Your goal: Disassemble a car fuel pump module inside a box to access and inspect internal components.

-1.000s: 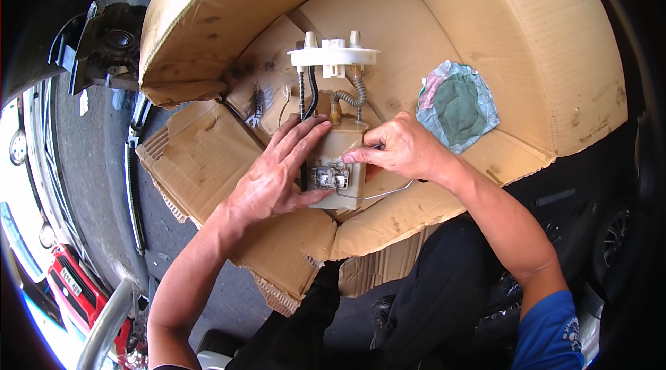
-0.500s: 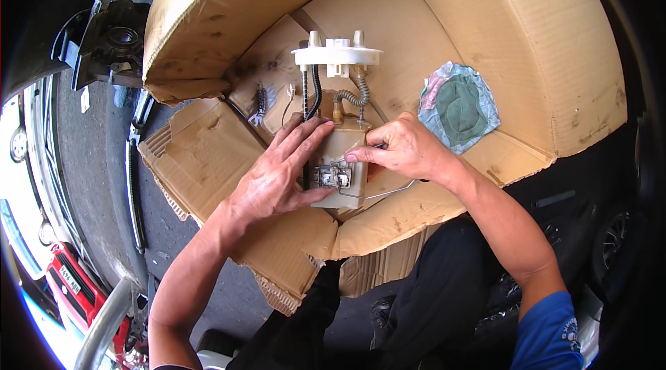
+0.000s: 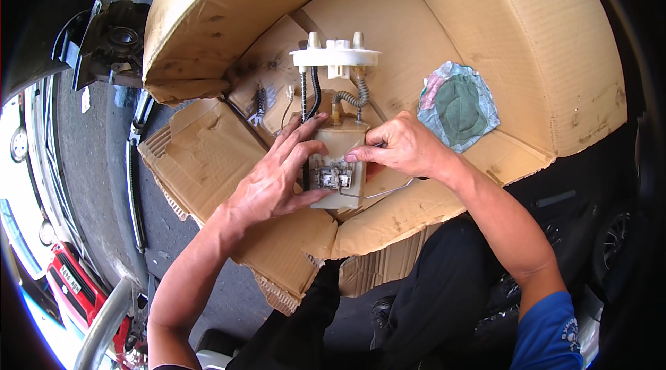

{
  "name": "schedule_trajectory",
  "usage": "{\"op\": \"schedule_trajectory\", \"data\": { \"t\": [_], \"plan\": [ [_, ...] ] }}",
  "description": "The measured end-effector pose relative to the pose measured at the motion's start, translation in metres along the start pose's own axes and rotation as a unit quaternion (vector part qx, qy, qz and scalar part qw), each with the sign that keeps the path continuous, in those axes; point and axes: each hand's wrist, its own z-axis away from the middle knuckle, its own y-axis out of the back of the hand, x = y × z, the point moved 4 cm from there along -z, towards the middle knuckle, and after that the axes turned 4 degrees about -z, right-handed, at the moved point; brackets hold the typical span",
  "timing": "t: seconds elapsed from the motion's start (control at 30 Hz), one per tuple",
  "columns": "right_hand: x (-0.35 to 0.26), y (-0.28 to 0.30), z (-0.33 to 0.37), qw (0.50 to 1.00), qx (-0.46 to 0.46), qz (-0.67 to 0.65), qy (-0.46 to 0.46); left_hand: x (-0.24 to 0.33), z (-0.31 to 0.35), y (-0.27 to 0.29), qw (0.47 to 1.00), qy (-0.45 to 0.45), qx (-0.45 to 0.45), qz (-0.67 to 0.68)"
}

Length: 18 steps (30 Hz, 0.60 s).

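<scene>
A fuel pump module (image 3: pixel 341 140) stands in the cardboard box, its beige body below a round white flange (image 3: pixel 336 58). Between these run a grey corrugated hose (image 3: pixel 362 95) and a black tube. My left hand (image 3: pixel 267 183) grips the body from its left side, thumb low and fingers near the top, index finger bent. On the front face sits a fuel level sender (image 3: pixel 336 177), from which a thin metal rod (image 3: pixel 392 192) seems to extend right. My right hand (image 3: pixel 409 148) is closed in a pinch at the body's right edge; its fingers hide what they hold.
The torn cardboard box (image 3: pixel 527 44) surrounds the work, its front flap folded down. A bunched blue-green cloth (image 3: pixel 461 110) lies right of the module. Left of it are a small spring-like part (image 3: pixel 261 103) and a wire connector (image 3: pixel 290 92). A metal car part (image 3: pixel 121 44) stands outside.
My left index finger has lifted and bent, uncovering more of the body's upper face. The flange has shifted very slightly left. My right hand holds nearly the same pinch.
</scene>
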Motion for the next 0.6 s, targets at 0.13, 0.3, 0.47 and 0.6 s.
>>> {"op": "schedule_trajectory", "data": {
  "t": [0.13, 0.3, 0.47, 0.6],
  "plan": [
    [-0.0015, -0.0012, -0.0002, 0.999, 0.005, -0.037, 0.007, -0.0026, 0.0015, -0.001, 0.999, 0.033, -0.017, 0.014],
    [-0.007, -0.0002, 0.0025, 0.999, 0.017, 0.027, -0.012, -0.0001, -0.0004, 0.0002, 0.999, 0.032, -0.028, 0.007],
    [-0.0024, -0.0021, -0.0005, 1.0, 0.018, 0.0, 0.011, -0.0014, 0.0012, 0.0007, 0.999, 0.036, -0.031, 0.016],
    [-0.0009, -0.0041, -0.0008, 0.999, 0.007, -0.05, 0.001, -0.0016, 0.0025, 0.001, 0.999, 0.032, -0.029, 0.014]
  ]
}}
